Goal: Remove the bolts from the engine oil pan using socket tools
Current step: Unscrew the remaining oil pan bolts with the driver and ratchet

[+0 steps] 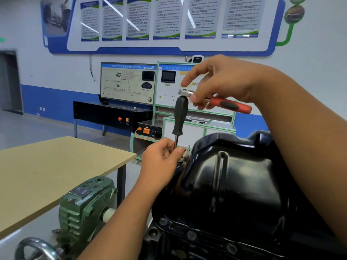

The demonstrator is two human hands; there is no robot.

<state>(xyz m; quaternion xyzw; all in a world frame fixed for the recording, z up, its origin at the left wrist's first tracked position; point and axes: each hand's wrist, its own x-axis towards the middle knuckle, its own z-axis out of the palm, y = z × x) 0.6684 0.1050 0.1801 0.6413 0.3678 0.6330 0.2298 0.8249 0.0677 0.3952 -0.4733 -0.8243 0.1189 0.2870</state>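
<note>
The black oil pan (234,177) bulges up at the centre right, with bolts (191,235) along its near flange. A black-handled socket driver (180,117) stands upright over the pan's far left edge. My left hand (161,158) pinches its metal shaft just above the flange. My right hand (221,81) holds a red-handled ratchet (228,105) level, its chrome head (185,92) sitting on top of the driver handle. The right index finger points straight out to the left.
A beige table (56,175) stands to the left. Below it is a green gearbox (86,203) with a handwheel (35,248) on the engine stand. Training panels (129,81) and a black console (110,113) line the far wall.
</note>
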